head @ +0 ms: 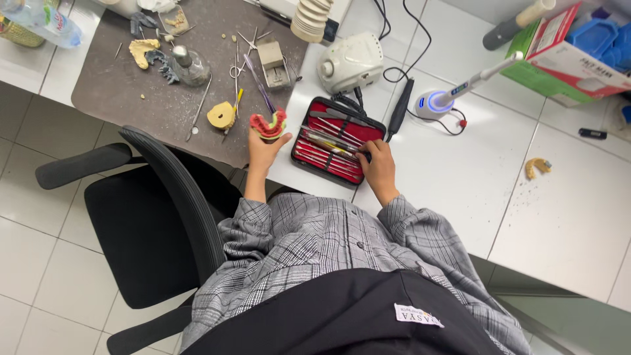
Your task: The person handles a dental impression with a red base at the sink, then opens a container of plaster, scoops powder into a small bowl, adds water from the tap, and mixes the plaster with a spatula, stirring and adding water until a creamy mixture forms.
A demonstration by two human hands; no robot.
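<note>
Red-white-green carton (559,49) top right on counter – blue trays (601,36) inside.

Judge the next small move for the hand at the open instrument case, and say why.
Probably lift one metal instrument out of the red-lined instrument case. The right hand has its fingertips on the row of tools there, while the left hand holds a red wax denture model up off the grey mat, apparently waiting for a tool. Whether the grip has closed on one tool is not clear.

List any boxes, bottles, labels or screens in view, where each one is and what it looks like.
Cardboard box: top right on the counter, green and red with white panels, open, holding blue trays.
Plastic bottle: top left corner, lying down, clear with a pale label.
Cloth label: bottom, small white patch on black fabric.
</note>
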